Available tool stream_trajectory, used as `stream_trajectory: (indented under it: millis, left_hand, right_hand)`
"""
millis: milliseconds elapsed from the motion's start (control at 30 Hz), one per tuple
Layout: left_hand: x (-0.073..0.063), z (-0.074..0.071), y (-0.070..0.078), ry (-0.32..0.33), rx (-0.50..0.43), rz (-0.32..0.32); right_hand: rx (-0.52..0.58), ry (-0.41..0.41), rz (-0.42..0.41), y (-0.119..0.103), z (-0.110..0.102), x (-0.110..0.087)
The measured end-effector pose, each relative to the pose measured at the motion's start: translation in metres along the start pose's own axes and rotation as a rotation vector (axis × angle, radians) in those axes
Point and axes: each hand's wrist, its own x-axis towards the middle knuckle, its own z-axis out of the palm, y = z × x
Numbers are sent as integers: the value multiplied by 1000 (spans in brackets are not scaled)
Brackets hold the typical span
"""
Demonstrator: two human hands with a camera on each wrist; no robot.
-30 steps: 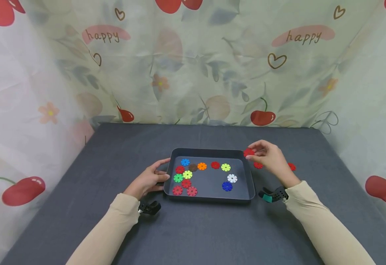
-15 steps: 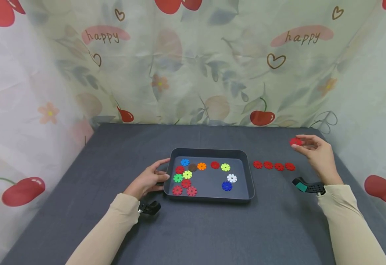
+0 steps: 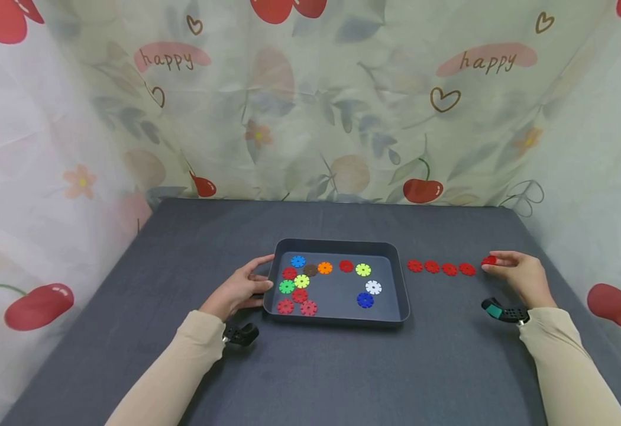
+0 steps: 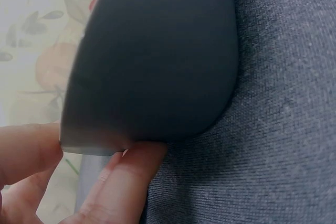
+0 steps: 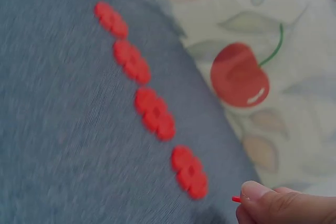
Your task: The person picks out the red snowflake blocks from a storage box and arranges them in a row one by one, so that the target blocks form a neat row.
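Note:
In the head view a dark rectangular tray [image 3: 337, 322] holds several coloured notched plastic discs, such as an orange disc [image 3: 324, 268] and a white disc [image 3: 373, 287]. My left hand [image 3: 238, 288] rests its fingertips against the tray's left side. The left wrist view shows fingers [image 4: 128, 177] touching the tray's dark outer wall [image 4: 157, 56]. Right of the tray, my right hand [image 3: 523, 277] pinches a red notched disc [image 3: 488, 260] between thumb and fingers, just past the right end of a row of red discs [image 3: 449, 270]. In the right wrist view only that disc's edge [image 5: 237, 199] shows.
A dark grey cloth [image 3: 332, 373] covers the table. Behind it hangs a printed curtain [image 3: 310, 118] with cherries and leaves, and it also runs down both sides. Each wrist wears a black strap, the right strap [image 3: 504, 312] with a green patch.
My right hand has carried the red disc rightward from the tray's right edge, past the row, then lowered it toward the table at the row's end. The left hand and the tray have stayed put.

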Motion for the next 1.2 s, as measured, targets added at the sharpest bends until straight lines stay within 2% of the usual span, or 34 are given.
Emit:
stream_trajectory:
  millis: [133,333,667,1200]
  left_hand:
    - [0,0,0,-1,-3,-1]
    - [1,0,1,-4,-7,-4]
    - [4,1,1,-4,-13,-6]
    - [2,0,-1,0,-3,-13]
  right_hand:
    - [-21,-38,22,11,2,2]
    - [-32,-50,22,18,4,6]
    - [-81,-31,17,16,4,5]
    - [-121,-67,-14,19,4,8]
